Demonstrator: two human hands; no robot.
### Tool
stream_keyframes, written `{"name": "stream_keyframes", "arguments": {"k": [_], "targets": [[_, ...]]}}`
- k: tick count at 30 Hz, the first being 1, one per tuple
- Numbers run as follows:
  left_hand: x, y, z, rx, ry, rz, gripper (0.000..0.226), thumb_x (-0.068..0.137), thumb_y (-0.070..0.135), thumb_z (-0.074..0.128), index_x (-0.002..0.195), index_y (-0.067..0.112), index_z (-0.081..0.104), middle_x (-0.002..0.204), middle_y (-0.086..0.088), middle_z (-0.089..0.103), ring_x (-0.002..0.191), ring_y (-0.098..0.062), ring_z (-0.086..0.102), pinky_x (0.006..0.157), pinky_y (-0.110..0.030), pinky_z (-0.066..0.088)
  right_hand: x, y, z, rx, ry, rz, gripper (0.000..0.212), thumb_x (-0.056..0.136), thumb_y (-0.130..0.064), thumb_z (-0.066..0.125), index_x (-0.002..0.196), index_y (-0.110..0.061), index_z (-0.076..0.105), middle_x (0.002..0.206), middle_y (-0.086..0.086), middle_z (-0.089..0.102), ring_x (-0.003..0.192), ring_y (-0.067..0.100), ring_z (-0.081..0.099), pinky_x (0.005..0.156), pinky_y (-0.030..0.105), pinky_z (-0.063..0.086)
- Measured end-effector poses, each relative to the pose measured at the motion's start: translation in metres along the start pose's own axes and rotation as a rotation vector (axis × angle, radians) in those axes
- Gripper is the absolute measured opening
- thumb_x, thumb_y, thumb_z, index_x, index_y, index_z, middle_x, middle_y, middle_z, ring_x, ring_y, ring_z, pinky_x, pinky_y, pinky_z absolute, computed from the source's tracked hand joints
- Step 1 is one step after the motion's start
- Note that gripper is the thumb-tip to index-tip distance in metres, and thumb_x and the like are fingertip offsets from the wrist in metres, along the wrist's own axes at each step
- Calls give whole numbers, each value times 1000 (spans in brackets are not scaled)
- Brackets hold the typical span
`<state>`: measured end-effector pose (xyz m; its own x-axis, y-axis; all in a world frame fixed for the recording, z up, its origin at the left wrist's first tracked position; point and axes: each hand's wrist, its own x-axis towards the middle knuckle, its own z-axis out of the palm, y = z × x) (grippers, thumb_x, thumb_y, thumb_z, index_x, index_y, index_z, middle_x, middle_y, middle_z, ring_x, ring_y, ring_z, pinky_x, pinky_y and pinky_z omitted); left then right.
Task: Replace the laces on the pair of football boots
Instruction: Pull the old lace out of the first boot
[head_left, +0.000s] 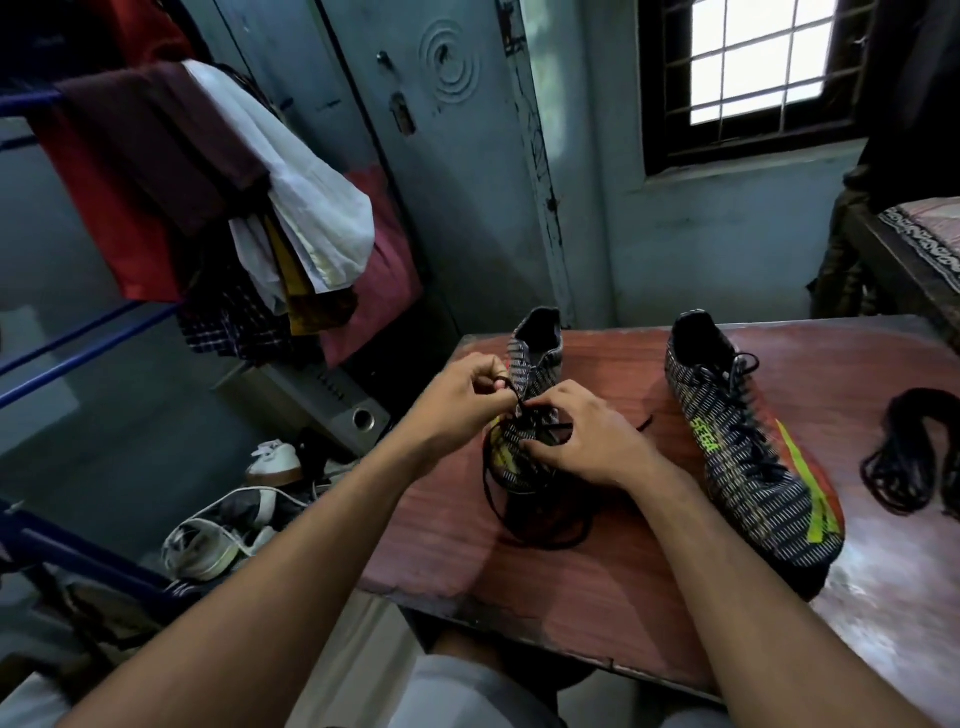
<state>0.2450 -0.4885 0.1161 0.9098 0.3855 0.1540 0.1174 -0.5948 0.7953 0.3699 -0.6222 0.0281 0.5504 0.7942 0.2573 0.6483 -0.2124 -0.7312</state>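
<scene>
Two bare forearms reach up from the bottom edge and meet over the near-left part of the table (545, 597), a reddish wooden top. The left arm comes in on a long diagonal, wrist bent slightly inward; the right arm runs straighter, its wrist cocked toward the left.

The right hand (582, 441) lies over the middle of the left boot (530, 395), fingers curled down onto the upper and the lace (524, 499) crossing there; it looks to be gripping the lace against the boot, though the fingertips are partly hidden. Black loops of this lace spill off the boot onto the table on its near side.

The left hand (462, 400) is drawn into a loose fist just left of the boot's throat, thumb and forefinger pinching a strand of the lace and holding it taut from the eyelets.

The left boot stands toe toward the person, heel toward the table's far edge. The right boot (748, 441) lies well to the right of it on the table, also toe nearest, still laced in black. Further right on the table sits a spare lace bundle (909, 457), dark and coiled.

Left of the table, on the floor, lie white shoes (228, 519); above them clothes (234, 197) hang on a blue rack. Beyond the table's far edge are a pale blue door (441, 156) and a barred window (753, 62).
</scene>
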Motion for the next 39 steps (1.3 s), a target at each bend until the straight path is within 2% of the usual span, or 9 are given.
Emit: {"name": "stream_keyframes", "arguments": {"k": [7, 14, 17, 20, 26, 29, 31, 35, 39], "targets": [[-4, 28, -21, -253, 1, 52, 25, 89, -7, 52, 87, 17, 47, 91, -3, 71, 90, -21, 66, 87, -38, 54, -3, -12, 14, -206, 119, 36, 65, 75, -64, 78, 132, -38, 60, 131, -15, 46, 127, 9, 50, 104, 45, 37], [-10, 65, -43, -353, 275, 160, 30, 93, -6, 42, 83, 22, 38, 66, 6, 48, 53, -11, 38, 56, -34, 32, -4, -14, 12, -298, 124, 82, 68, 78, -61, 74, 140, -41, 55, 147, -12, 40, 143, 12, 33, 118, 53, 23], [-11, 65, -47, 381, 335, 175, 27, 91, 30, 66, 89, 22, 40, 72, 5, 57, 61, -22, 53, 62, -40, 42, -3, -14, 12, -292, 115, 92, 68, 78, -61, 74, 140, -41, 55, 147, -12, 39, 144, 12, 32, 120, 53, 20], [-13, 53, -35, 1019, 144, -52, 69, 87, 62, 70, 123, 19, 31, 112, -11, 69, 100, -41, 67, 80, -44, 49, -4, -15, 12, -288, 114, 105, 68, 80, -62, 73, 142, -41, 54, 148, -12, 39, 145, 12, 31, 121, 51, 18], [-12, 25, -21, 1309, -179, -172, 71, 95, 63, 58, 147, 20, 34, 133, -11, 63, 119, -36, 63, 90, -42, 50, -4, -15, 11, -313, 98, 90, 69, 83, -62, 71, 145, -40, 49, 149, -9, 37, 144, 13, 30, 120, 50, 20], [-9, 26, -20, 1121, -248, -144, 40, 102, 59, 47, 101, 28, 71, 105, 0, 70, 104, -27, 66, 86, -39, 51, -4, -15, 13, -322, 104, 86, 70, 83, -61, 71, 146, -40, 49, 149, -11, 37, 144, 13, 30, 120, 48, 19], [-8, 29, -16, 996, -232, -45, 43, 104, 55, 44, 79, 27, 64, 88, 6, 64, 95, -22, 64, 80, -38, 49, -4, -16, 14, -317, 117, 88, 69, 82, -62, 72, 144, -41, 51, 149, -11, 39, 144, 13, 32, 119, 48, 22], [-8, 28, -11, 634, -154, 292, 36, 106, 37, 49, 72, 29, 57, 88, 10, 54, 86, -2, 51, 81, -34, 42, -3, -14, 16, -283, 114, 106, 68, 77, -63, 73, 139, -43, 54, 144, -11, 42, 141, 14, 35, 117, 49, 26], [-16, 41, -15, 36, -13, 229, 33, 100, 29, 50, 94, 16, 79, 97, 3, 74, 89, -6, 65, 80, -21, 47, -3, -13, 17, -278, 121, 96, 71, 76, -61, 75, 141, -39, 54, 144, -9, 43, 140, 14, 36, 116, 49, 25]]}}
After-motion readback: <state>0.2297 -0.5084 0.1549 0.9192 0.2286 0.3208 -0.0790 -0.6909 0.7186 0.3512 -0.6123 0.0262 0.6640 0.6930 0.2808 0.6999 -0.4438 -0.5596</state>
